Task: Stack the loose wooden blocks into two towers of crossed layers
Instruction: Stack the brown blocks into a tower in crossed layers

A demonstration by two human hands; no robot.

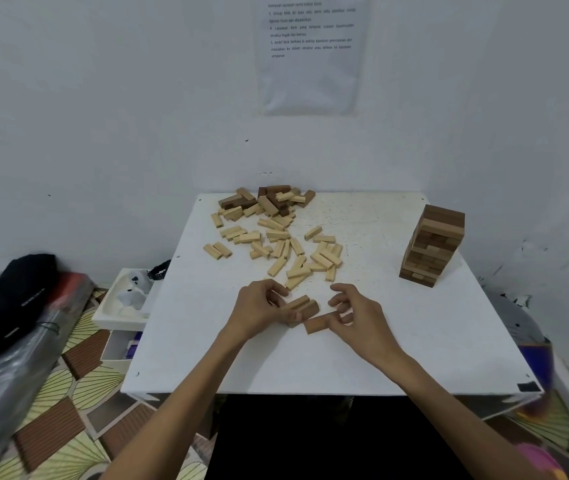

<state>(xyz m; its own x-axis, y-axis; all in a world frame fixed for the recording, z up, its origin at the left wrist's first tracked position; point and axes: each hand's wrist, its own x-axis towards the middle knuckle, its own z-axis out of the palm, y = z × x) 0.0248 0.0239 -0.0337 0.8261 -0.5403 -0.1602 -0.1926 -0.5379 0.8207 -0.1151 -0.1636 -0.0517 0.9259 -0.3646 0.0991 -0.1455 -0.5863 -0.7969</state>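
Your left hand (262,306) curls its fingers round the near ends of two brown blocks (302,304), which lie side by side on the desk (310,368). Your right hand (357,315), fingers bent, pinches the end of a third block (316,324) just beside them. The loose blocks (276,237) lie scattered behind, and one tower (433,247) stands far right.

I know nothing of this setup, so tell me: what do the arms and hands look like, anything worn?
Two bare human arms, no machine parts. The left hand and right hand wear no gloves; no ring, watch or bracelet shows. Both forearms are unsleeved; a blurred pink patch by the right elbow might be a sleeve.
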